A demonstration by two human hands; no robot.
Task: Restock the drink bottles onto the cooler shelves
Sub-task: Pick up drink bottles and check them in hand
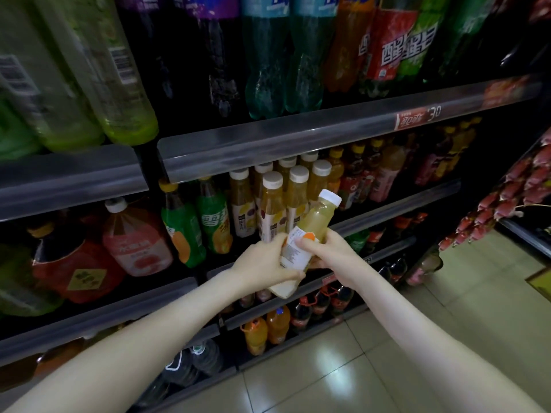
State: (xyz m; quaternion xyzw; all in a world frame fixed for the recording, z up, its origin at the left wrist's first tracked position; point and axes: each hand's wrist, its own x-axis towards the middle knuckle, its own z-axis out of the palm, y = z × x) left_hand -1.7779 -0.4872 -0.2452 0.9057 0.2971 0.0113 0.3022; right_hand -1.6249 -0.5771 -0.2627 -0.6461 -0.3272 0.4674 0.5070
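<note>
Holding a pale yellow juice bottle [320, 217] in both hands, in front of the middle cooler shelf [387, 209], just toward 1 o'clock of the view's centre. Wrapping the left hand [265, 263] round the lower body of the bottle, curling the fingers close to its base. Clasping the right hand [331, 251] round the white label from 3 o'clock, pressing the thumb onto the label's face. Carrying the bottle tilted, with the white cap toward 1 o'clock and the base toward 7 o'clock. Facing a cluster of white-capped juice bottles [272, 204] of the same look, standing upright on that shelf at 11 o'clock of the held cap. Passing, at 9 o'clock of that cluster, two green soda bottles [208, 222], and further toward 9 o'clock a big pink-labelled jug [134, 239]. Looking up at 12 o'clock to tall soda bottles [268, 70] above the upper shelf rail [298, 144]. Looking down at 5 o'clock to glossy floor tiles [417, 338], and at 6 o'clock to small orange bottles [265, 332] on the lowest shelf
</note>
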